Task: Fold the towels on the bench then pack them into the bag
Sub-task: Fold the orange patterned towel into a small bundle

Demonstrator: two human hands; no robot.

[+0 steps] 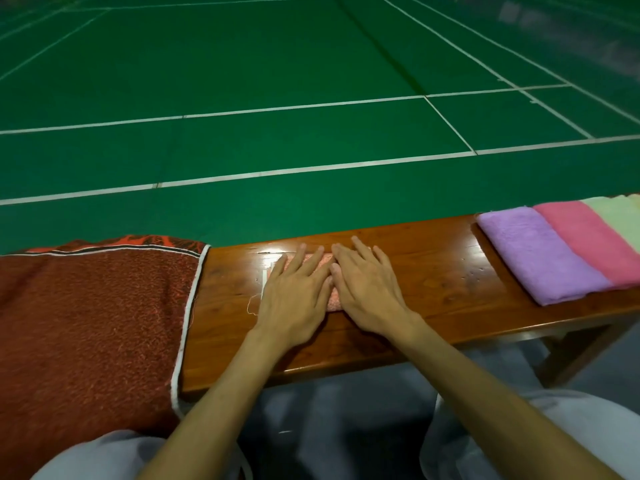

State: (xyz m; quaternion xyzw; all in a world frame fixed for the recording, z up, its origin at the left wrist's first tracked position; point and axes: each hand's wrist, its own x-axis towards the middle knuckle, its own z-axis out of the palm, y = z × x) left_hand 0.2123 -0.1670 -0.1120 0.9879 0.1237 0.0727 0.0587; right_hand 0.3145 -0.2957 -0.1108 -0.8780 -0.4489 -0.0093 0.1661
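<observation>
Far left, draped over the glossy brown wooden bench (450, 271): dark red coarse-woven fabric with white piping (93, 323), probably the bag, mouth not visible. Centre: left hand (294, 292) and right hand (367, 289) side by side, fingers straight and slightly spread, pressing flat on a small salmon-pink folded towel (334, 302), mostly hidden beneath the palms. Right: folded lilac plush towel (536, 254), rose-pink towel (588, 237) and pale green towel (620, 220), overlapping in a row. Risks: fold springing open on release of pressure; loose thread (251, 304) at the near-left corner snagging a finger; dragging rather than lifting toward the bag, undoing the creases.
</observation>
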